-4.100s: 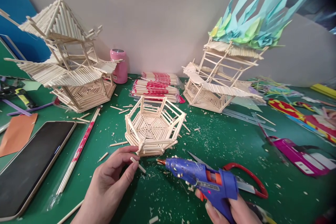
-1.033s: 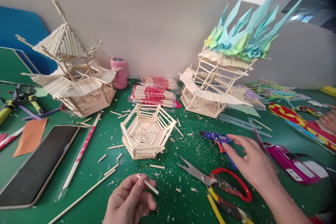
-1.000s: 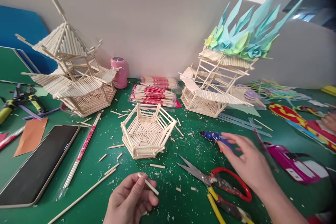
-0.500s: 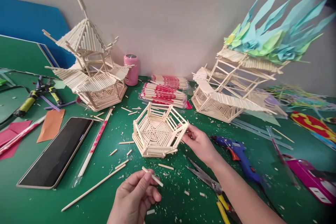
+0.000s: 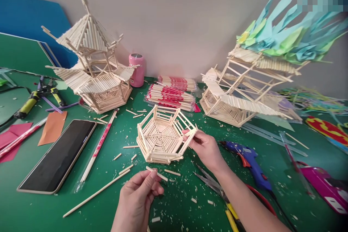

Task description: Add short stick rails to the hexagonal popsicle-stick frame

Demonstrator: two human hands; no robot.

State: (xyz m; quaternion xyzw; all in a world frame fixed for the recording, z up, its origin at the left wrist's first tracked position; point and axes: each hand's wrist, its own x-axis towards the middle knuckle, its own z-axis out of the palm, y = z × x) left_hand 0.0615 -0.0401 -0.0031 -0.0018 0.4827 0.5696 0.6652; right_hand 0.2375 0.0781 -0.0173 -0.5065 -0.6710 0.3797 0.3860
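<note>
Left grip (image 5: 141, 193), stick (image 5: 161, 176) aslant toward near-right

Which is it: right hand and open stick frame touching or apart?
Touching. Head view: right hand grips open stick frame at its right side, fingers around a post.

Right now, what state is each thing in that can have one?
Left hand, pinching a short stick
Right hand, gripping the stick frame
Stick frame, base down, open-topped
Glue gun, lying on its side, unheld
Scissors, blades parted, handles partly hidden
Phone, face up, screen dark
Pink bottle, upright
Stick packs, bagged, lying down
</note>
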